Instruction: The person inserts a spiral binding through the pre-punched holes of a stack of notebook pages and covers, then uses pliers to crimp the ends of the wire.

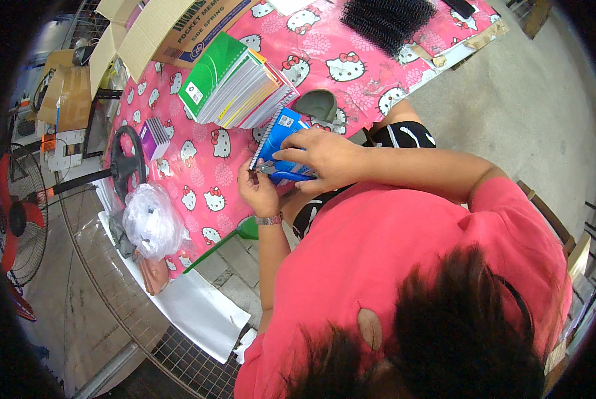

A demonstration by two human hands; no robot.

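A small blue spiral notebook (285, 128) is tilted at the table's near edge, its wire binding running along the left side. At the lower end of that binding, my left hand (259, 194) pinches the notebook's corner with thumb and fingers. My right hand (331, 158) lies over the cover and is closed on blue-handled pliers (291, 177). Their metal jaws are at the wire's end, close to my left fingertips. Just beyond the notebook leans a thick stack of notebooks (215, 80) with a green cover on top. A grey-green dish (316, 105) sits beside it.
Black spiral wires (388, 23) lie in a pile at the far right of the pink patterned table cover (231, 156). An open cardboard box (178, 36) stands behind the stack. Leftward are a purple pack (154, 138), a clear plastic bag (153, 219) and a red-bladed fan (22, 219).
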